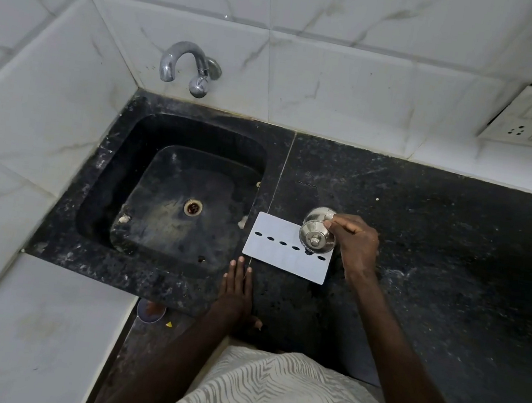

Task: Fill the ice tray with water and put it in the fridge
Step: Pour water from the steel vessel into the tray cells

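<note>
The white ice tray lies flat on the black granite counter, just right of the sink, a row of six dark oval holes across its top; the right hand grips a small steel vessel, fingers curled round its side, holding it over the tray's right end; the left hand rests flat on the counter near the tray's near-left corner, fingers straight and close together; a chrome tap projects from the tiled wall above the sink.
</note>
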`<state>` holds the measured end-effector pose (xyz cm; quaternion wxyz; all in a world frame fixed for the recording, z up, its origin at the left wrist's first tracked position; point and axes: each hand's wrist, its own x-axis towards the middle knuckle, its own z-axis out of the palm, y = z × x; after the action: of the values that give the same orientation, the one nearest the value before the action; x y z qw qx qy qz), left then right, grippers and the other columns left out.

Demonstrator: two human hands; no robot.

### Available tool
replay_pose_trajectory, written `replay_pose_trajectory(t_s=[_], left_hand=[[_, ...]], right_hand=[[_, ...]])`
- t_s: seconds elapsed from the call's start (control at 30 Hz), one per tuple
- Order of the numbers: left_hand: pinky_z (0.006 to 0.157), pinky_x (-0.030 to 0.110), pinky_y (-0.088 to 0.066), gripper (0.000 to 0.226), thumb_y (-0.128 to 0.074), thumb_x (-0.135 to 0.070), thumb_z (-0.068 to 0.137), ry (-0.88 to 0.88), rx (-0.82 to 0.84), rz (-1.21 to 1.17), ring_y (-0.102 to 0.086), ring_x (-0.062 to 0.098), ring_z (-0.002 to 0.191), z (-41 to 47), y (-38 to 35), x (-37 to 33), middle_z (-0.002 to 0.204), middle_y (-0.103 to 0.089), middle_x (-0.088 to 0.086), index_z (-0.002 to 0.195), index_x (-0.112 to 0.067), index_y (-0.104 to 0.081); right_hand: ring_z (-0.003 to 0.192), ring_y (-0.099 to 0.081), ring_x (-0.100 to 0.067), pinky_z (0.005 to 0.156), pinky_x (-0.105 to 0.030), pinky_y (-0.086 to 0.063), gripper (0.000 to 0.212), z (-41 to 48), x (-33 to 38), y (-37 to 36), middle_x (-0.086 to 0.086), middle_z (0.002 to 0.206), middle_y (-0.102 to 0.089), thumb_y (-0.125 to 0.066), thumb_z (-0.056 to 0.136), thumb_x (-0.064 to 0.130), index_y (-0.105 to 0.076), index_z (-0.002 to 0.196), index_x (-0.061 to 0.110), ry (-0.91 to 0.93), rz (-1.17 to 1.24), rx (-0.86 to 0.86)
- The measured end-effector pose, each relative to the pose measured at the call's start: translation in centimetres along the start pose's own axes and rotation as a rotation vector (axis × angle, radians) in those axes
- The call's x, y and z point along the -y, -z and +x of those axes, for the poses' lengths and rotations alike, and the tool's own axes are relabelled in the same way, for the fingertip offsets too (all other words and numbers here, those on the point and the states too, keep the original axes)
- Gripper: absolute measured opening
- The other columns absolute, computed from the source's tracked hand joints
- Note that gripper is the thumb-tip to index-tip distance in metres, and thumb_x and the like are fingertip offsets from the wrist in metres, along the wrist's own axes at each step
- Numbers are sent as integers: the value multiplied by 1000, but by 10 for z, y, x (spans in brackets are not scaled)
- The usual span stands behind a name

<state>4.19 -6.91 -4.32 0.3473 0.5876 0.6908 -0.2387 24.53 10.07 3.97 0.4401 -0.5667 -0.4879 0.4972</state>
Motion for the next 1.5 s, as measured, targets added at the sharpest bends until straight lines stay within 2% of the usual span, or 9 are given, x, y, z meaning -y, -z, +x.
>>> replay_pose_trajectory(t_s=[0.23,0.37,0.5,0.83,1.0,1.13,1.3,1.43,1.5], left_hand=[[124,61,7,140,-65,-72,82,18,13,4,40,48,141,1,0,-1,144,49,32,151,5,29],[124,61,7,141,-66,-72,81,22,25,-5,41,48,141,0,3,-2,144,49,31,151,4,30],[124,60,11,141,-66,-73,81,4,11,-10,40,48,142,-4,3,-1,141,50,30,151,5,29],[121,57,16,141,-67,-72,81,17,28,3,47,43,133,-4,5,-3,138,53,29,150,4,30],[124,57,14,141,-67,-72,81,8,12,-4,41,46,142,-3,4,-1,139,51,29,152,4,29],[121,57,16,142,-66,-74,79,10,-1,-5,46,43,134,-1,1,0,139,51,29,152,4,28],[120,57,16,140,-64,-74,81,13,-7,4,47,42,132,-1,1,-1,140,50,29,152,4,28],[121,57,16,142,-64,-75,80,14,-24,-3,47,43,132,-1,-1,-1,140,50,30,152,5,28],[120,57,16,141,-64,-74,81,12,-20,4,47,43,131,-1,-1,-1,140,50,30,151,5,28]], right_hand=[[94,-73,-23,85,-36,-60,19,4,4,-11,-3,98,-76,-84,80,-1,-82,97,6,13,-5,44],[93,-73,-23,85,-36,-60,19,3,6,-16,-2,97,-75,-83,80,-2,-82,97,5,43,-20,73],[91,-72,-16,82,-31,-58,26,2,6,-19,1,97,-74,-84,79,-3,-81,100,12,40,-31,81],[94,-73,-23,87,-42,-61,25,5,6,-19,0,97,-75,-84,80,-2,-81,100,13,58,-59,64],[92,-74,-25,87,-51,-62,18,11,6,-22,3,95,-77,-86,79,5,-84,91,19,-12,-35,55],[91,-75,-27,87,-53,-61,18,13,11,-29,1,95,-78,-87,78,7,-84,83,24,-88,-18,46],[90,-74,-22,85,-43,-62,22,8,17,-38,0,93,-77,-86,78,4,-82,80,26,-69,-23,78],[87,-72,-10,80,-26,-58,16,3,22,-44,-7,99,-76,-84,80,-1,-82,95,4,-5,-47,99],[86,-70,-3,79,-20,-56,17,2,23,-46,-9,100,-75,-83,81,-1,-81,98,0,29,-78,114]])
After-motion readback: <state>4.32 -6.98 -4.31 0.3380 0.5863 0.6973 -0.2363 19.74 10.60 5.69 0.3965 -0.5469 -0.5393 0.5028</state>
